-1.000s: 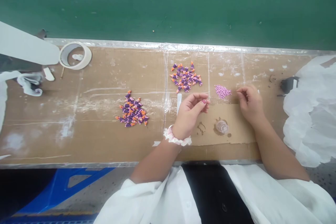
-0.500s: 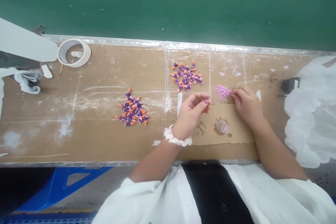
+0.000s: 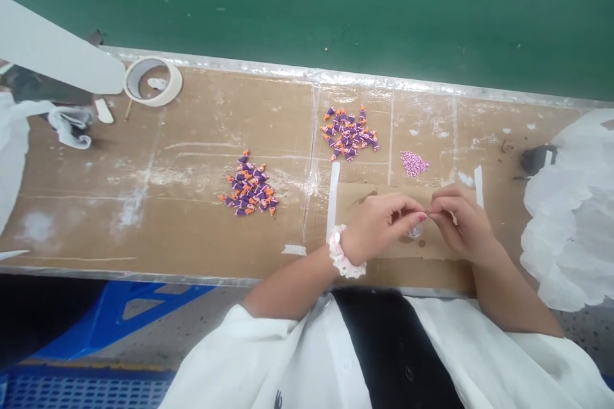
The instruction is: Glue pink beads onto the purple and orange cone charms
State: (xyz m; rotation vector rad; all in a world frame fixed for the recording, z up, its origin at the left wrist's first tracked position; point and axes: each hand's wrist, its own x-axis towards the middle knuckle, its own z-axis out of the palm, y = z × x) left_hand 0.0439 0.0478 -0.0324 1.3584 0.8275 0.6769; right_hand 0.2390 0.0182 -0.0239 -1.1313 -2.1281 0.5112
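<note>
My left hand (image 3: pixel 378 227) and my right hand (image 3: pixel 460 220) meet fingertip to fingertip over a brown cardboard sheet (image 3: pixel 350 195), just above a small clear cup (image 3: pixel 415 231). Both are pinched shut on something too small to make out. A little heap of pink beads (image 3: pixel 414 163) lies just beyond my right hand. Two piles of purple and orange pieces lie further off: one (image 3: pixel 350 133) beyond my left hand, the other (image 3: pixel 249 186) to its left. A white frilly band sits on my left wrist.
A roll of white tape (image 3: pixel 153 81) lies at the far left of the brown worktop (image 3: pixel 167 204). Crumpled white plastic (image 3: pixel 570 211) covers the right end, with a dark object (image 3: pixel 535 158) beside it. A green surface (image 3: pixel 336 0) runs behind the bench. A blue crate (image 3: pixel 119 319) stands below.
My right hand went to the pink beads, then drew back toward me. My left hand moved right and nearer too, so both now pinch together above the clear cup.
</note>
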